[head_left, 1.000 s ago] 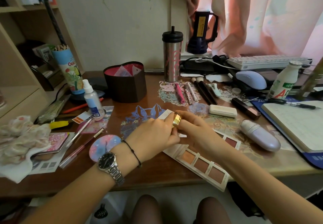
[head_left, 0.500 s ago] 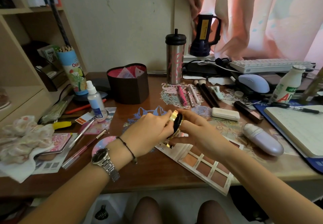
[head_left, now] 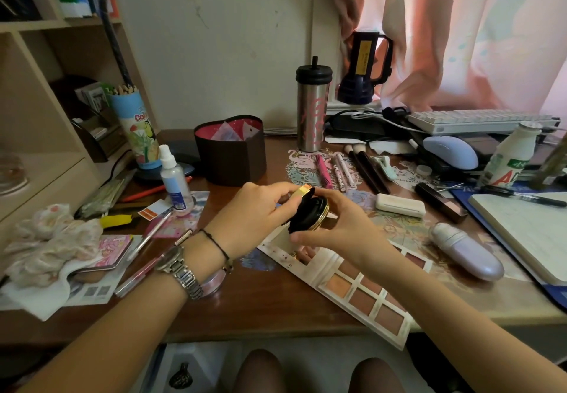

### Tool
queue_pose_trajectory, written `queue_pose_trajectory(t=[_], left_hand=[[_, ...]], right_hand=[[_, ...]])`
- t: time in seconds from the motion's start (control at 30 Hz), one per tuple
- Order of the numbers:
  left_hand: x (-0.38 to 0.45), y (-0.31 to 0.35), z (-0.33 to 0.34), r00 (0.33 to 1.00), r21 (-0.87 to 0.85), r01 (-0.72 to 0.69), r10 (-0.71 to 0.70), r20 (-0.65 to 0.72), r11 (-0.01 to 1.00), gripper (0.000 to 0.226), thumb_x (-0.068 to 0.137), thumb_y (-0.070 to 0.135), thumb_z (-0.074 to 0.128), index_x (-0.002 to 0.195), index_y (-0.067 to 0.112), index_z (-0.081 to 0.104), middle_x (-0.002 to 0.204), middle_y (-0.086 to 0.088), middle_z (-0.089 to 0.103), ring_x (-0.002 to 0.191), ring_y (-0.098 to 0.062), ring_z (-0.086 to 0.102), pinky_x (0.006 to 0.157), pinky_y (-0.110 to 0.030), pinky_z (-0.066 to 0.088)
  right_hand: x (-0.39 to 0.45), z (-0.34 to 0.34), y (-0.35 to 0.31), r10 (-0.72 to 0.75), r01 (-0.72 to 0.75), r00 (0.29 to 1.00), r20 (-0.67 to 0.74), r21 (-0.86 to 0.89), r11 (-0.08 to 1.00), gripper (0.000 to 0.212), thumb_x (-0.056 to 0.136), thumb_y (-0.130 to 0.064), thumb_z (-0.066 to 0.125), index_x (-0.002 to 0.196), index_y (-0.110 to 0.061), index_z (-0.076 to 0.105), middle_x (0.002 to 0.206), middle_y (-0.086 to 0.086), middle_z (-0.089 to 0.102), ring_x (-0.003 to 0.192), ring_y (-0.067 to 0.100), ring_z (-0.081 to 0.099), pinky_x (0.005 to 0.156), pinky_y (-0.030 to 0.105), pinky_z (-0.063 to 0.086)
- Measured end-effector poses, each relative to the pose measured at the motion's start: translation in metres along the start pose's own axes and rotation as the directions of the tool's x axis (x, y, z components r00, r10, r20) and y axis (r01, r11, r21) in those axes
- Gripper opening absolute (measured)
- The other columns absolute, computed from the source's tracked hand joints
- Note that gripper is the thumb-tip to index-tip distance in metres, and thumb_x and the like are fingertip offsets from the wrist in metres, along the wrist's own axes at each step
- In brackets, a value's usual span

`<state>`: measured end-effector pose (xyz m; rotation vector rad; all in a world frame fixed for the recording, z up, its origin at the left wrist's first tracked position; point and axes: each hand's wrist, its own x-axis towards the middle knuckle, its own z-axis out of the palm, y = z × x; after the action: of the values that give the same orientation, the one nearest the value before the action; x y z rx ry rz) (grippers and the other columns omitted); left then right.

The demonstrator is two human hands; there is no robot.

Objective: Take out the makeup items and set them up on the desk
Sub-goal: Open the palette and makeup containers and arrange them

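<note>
The desk is dark brown wood, crowded, pushed against a pale scuffed wall with pink curtains hanging at the right. Both hands meet above its middle: the left hand pinches the gold-edged top of a round black compact, and the right hand curls its fingers around the compact's lower rim, holding it tilted, clear of the surface. Directly beneath lies an open blush palette, flat, reaching to the desk's near edge. Behind the hands stands a dark heart-shaped box with pink lining, and a steel tumbler beside it. Brushes and pencils lie in a row on a patterned mat. A lilac capsule-shaped case rests to the right, near a notebook. A keyboard sits at the back.
</note>
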<state>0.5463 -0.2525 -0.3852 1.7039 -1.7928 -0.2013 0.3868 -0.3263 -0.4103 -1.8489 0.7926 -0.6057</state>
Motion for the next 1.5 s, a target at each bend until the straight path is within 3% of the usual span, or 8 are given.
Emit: queue_pose_trajectory(t=[0.13,0.47,0.6,0.7,0.87,1.0,1.13,1.5], left_hand=[[-0.001,-0.005,0.0,0.999,-0.051,-0.013,0.011,-0.037,0.999,0.031,0.093,0.029,0.05,0.123,0.024,0.053,0.103,-0.002,0.07,0.086,-0.014,0.069,0.075,-0.034,0.059],[0.004,-0.022,-0.021,0.975,-0.281,0.205,-0.221,-0.026,0.938,0.022,0.092,0.019,0.054,0.112,0.025,0.059,0.093,0.0,0.072,0.075,-0.013,0.071,0.06,-0.032,0.061],[0.008,-0.039,-0.031,0.937,-0.432,0.31,-0.35,-0.012,0.847,0.018,0.091,0.017,0.056,0.105,0.026,0.063,0.094,-0.006,0.072,0.077,-0.024,0.072,0.065,-0.046,0.06],[0.01,-0.046,-0.035,0.91,-0.5,0.346,-0.414,-0.028,0.794,0.017,0.092,0.015,0.054,0.1,0.027,0.062,0.099,-0.012,0.069,0.08,-0.029,0.071,0.065,-0.047,0.06],[0.013,-0.06,-0.037,0.883,-0.528,0.373,-0.466,-0.05,0.763,0.017,0.093,0.014,0.052,0.106,0.02,0.061,0.102,-0.016,0.067,0.082,-0.033,0.07,0.06,-0.039,0.061],[0.015,-0.07,-0.039,0.869,-0.534,0.379,-0.489,-0.076,0.756,0.019,0.093,0.014,0.052,0.11,0.017,0.061,0.098,-0.022,0.066,0.082,-0.038,0.068,0.056,-0.033,0.06],[0.018,-0.077,-0.038,0.857,-0.509,0.385,-0.503,-0.113,0.77,0.025,0.093,0.016,0.054,0.117,0.014,0.06,0.085,-0.01,0.063,0.068,-0.022,0.065,0.061,-0.039,0.061],[0.035,-0.098,-0.032,0.832,-0.39,0.452,-0.537,-0.138,0.802,0.02,0.093,0.021,0.053,0.112,0.018,0.06,0.091,-0.003,0.063,0.072,-0.017,0.068,0.057,-0.032,0.06]], right_hand=[[0.003,0.004,0.002,-0.05,0.045,0.998,-0.041,-0.101,0.994,0.085,0.063,-0.03,0.084,0.135,-0.026,0.039,0.13,-0.011,0.05,0.118,0.005,0.045,0.097,0.024,0.037],[0.017,-0.004,0.002,-0.073,0.089,0.991,0.115,-0.135,0.987,0.09,0.054,-0.046,0.086,0.131,-0.033,0.042,0.13,-0.015,0.051,0.122,0.005,0.047,0.108,0.036,0.037],[0.028,-0.011,-0.001,-0.121,0.144,0.976,0.179,-0.117,0.983,0.078,0.065,-0.029,0.084,0.131,-0.03,0.043,0.125,-0.015,0.055,0.115,0.001,0.054,0.105,0.035,0.043],[0.036,-0.011,0.0,-0.15,0.182,0.969,0.199,-0.154,0.971,0.074,0.07,-0.021,0.08,0.133,-0.028,0.041,0.124,-0.012,0.054,0.113,0.003,0.054,0.104,0.034,0.044],[0.054,-0.001,0.002,-0.25,0.289,0.955,0.162,-0.297,0.91,0.077,0.066,-0.03,0.081,0.133,-0.023,0.043,0.122,-0.009,0.047,0.115,0.008,0.048,0.102,0.032,0.044],[0.068,0.007,-0.002,-0.336,0.377,0.926,0.171,-0.41,0.831,0.061,0.068,-0.027,0.08,0.121,-0.026,0.048,0.104,-0.021,0.04,0.113,0.008,0.04,0.091,0.011,0.035],[0.084,0.013,0.004,-0.302,0.348,0.937,0.175,-0.418,0.839,0.061,0.065,-0.031,0.081,0.115,-0.033,0.045,0.109,-0.008,0.039,0.113,0.012,0.035,0.095,0.018,0.034],[0.115,0.025,0.024,-0.188,0.266,0.96,0.209,-0.459,0.848,0.07,0.066,-0.043,0.08,0.125,-0.024,0.048,0.114,-0.004,0.043,0.112,0.014,0.038,0.101,0.032,0.036]])
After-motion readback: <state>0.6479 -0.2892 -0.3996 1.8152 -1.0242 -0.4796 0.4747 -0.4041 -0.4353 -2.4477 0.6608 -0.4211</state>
